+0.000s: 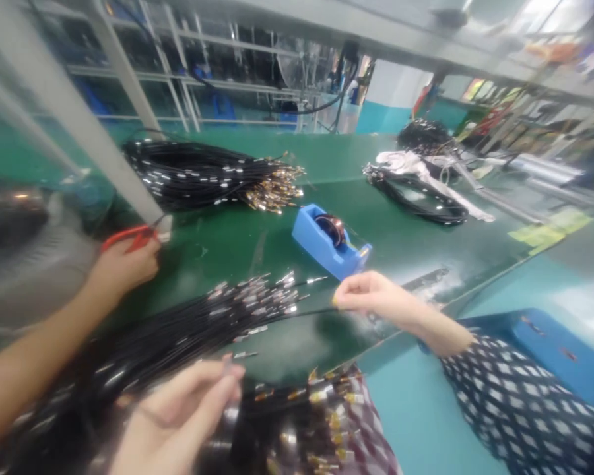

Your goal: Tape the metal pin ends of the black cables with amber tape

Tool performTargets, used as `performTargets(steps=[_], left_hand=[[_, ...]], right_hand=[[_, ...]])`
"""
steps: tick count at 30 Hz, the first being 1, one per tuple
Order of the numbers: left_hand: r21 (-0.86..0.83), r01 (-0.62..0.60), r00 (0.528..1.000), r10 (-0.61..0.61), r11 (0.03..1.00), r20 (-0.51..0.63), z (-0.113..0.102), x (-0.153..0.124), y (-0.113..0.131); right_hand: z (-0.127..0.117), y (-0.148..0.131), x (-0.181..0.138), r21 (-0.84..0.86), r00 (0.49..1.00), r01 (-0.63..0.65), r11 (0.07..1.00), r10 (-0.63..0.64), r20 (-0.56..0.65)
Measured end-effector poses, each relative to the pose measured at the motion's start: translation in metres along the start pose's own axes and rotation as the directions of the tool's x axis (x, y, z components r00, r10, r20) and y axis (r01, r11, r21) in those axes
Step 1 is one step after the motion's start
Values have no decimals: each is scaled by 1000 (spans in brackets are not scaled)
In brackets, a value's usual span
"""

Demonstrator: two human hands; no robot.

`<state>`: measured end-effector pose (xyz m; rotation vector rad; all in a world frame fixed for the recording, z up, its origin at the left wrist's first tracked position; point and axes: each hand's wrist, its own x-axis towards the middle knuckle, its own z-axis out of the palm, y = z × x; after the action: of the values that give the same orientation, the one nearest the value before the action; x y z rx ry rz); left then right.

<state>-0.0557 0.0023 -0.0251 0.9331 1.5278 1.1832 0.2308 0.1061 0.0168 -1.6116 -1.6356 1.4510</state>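
Note:
My left hand (178, 409) is low in the middle, fingers closed in a pinch on a thin black cable with a metal end. My right hand (371, 297), on an arm in a dotted sleeve, pinches the end of a black cable that runs left into a bundle of black cables (188, 330) with silver tips lying across the green table (426, 244). More cable ends with gold tips (321, 396) lie over my lap.
Another person's bare arm comes in from the left, with the hand (123, 264) on red-handled scissors (129, 236). A blue tape dispenser (331, 247) stands mid-table. Behind it lie a gold-tipped cable bundle (202, 175) and a black cable coil (416, 198). A blue bin (564, 349) sits at the right.

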Motion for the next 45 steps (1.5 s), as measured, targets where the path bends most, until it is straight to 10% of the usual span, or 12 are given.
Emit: performTargets(steps=[4,11,21,31,45], left_hand=[[34,-9,993,5,999,118,9,3,19],[-34,-60,988,65,998,140,12,-1,28],[10,-99,986,96,995,136,14,-2,29],[-292,25,1000,-22,956,14,17,2,35],[-334,-24,990,70,942,125,13,-4,32]], right_hand=[[45,-30,-14,236,934,48,971,-128,334],[78,-54,-5,116,882,122,986,-161,443],[82,-58,-7,-97,889,275,957,-214,405],[121,-33,4,364,925,286,886,-354,136],[116,-39,2,410,914,349,843,-403,51]])
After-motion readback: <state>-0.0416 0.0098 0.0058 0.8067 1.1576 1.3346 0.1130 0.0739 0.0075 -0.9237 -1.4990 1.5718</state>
